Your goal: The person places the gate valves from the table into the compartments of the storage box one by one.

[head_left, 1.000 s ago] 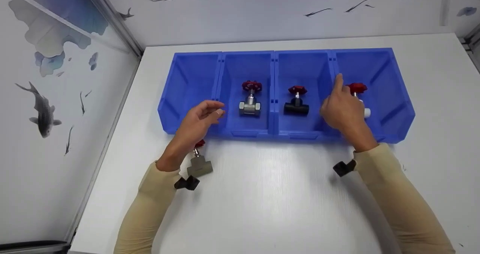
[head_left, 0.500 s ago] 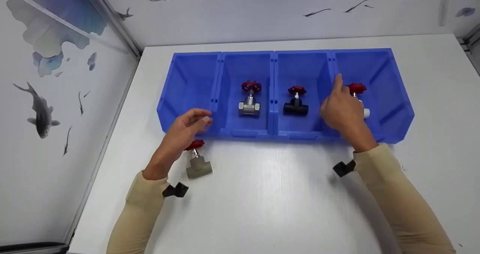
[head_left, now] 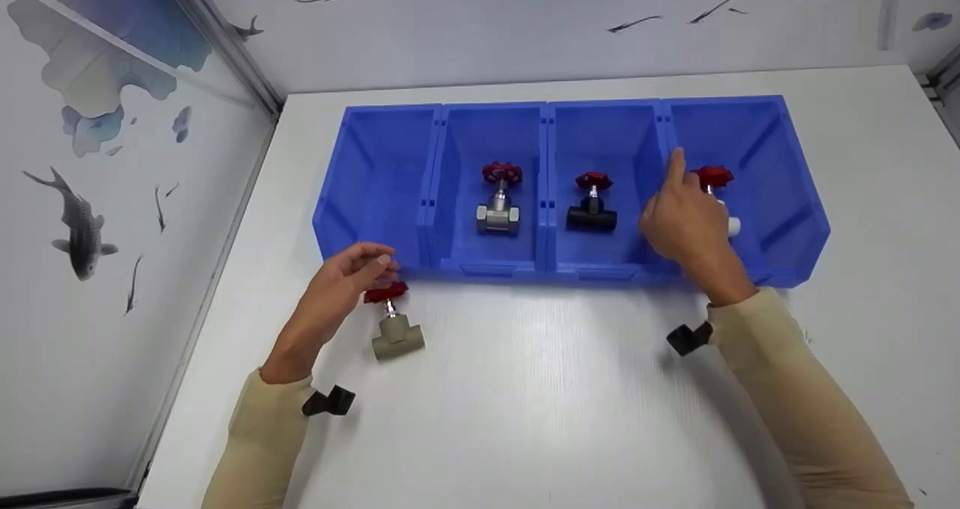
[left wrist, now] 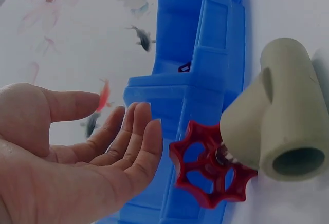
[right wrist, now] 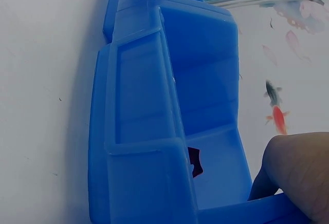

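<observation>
On the white table lies a beige valve with a red handwheel. My left hand hovers beside that handwheel, fingers loosely bent and holding nothing; in the left wrist view the left hand is apart from it. My right hand grips the wall between the two rightmost blue bins, index finger along its top. The right wrist view shows part of the right hand over the bin wall. A white valve with a red handwheel is partly hidden behind the right hand.
Several blue bins stand joined in a row. A silver metal valve lies in the second bin from the left, a black valve in the third. A printed wall rises behind the table, another panel at left.
My left hand has drawn back from the bins' front edge, leftward and toward me, uncovering the beige valve's handwheel. The right hand has stayed in place.
</observation>
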`<state>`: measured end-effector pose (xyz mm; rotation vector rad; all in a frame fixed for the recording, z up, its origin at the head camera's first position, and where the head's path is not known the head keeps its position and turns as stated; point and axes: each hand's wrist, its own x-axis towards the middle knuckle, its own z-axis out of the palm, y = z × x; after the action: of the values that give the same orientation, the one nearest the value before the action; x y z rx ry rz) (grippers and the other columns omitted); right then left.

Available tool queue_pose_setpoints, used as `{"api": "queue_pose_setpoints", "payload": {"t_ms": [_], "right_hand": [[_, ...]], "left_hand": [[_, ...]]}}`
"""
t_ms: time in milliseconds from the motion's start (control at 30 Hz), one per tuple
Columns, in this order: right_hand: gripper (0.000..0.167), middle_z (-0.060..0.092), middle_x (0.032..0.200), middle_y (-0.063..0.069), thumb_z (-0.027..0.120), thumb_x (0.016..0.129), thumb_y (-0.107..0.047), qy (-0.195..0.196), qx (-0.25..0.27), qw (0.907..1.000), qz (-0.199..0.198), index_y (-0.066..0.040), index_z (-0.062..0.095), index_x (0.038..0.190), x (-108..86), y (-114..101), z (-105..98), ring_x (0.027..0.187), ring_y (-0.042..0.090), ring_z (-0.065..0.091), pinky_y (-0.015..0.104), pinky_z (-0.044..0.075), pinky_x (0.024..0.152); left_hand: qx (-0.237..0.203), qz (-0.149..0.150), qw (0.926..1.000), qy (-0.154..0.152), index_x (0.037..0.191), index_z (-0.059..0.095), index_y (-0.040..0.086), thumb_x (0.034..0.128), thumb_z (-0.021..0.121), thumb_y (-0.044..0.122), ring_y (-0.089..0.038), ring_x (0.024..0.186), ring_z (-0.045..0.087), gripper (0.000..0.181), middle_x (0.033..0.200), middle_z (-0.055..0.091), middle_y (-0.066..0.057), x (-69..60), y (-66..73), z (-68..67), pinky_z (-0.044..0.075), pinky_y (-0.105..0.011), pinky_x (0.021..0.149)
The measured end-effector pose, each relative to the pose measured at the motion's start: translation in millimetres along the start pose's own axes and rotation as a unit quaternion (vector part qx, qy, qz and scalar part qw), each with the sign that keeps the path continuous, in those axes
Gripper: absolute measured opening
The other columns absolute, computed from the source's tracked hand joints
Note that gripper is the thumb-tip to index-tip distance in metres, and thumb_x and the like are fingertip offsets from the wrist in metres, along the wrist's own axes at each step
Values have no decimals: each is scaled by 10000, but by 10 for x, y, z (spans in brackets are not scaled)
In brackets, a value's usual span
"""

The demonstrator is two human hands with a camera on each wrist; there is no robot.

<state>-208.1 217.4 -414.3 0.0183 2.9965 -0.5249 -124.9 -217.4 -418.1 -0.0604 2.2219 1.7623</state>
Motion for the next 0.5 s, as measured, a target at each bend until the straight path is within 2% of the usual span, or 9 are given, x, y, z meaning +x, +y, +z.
{"api": "queue_pose_setpoints", "payload": {"t_ms": [167, 300, 500], "right_hand": [[712, 412, 1349, 418, 355, 1002, -193, 61, 30, 10000, -2, 48, -26, 1553, -6, 1, 1, 793, 513, 594, 678, 448, 808], [708, 423, 1328, 417, 353, 1003, -193, 95, 74, 9999, 4, 45, -24, 1554, -10, -3, 0, 797, 509, 591, 677, 447, 805], [707, 436, 1312, 413, 367, 1003, -193, 110, 75, 9999, 7, 50, -6, 1552, -13, -5, 4, 800, 513, 590, 673, 452, 801]], "left_hand": [[-91, -32, 9997, -222, 1257, 531, -107, 1026, 544, 177, -299, 1021, 636, 366, 1113, 636, -181, -84, -103, -129, 511, -311, 934], [-60, -175, 9988, -464, 1229, 554, -112, 1034, 532, 194, -331, 1021, 648, 364, 1094, 646, -163, -132, -168, -222, 529, -289, 908], [65, -271, 9919, -1240, 1231, 563, -138, 1047, 504, 217, -295, 1012, 651, 403, 1141, 647, -213, -191, -280, -332, 530, -288, 908]]}}
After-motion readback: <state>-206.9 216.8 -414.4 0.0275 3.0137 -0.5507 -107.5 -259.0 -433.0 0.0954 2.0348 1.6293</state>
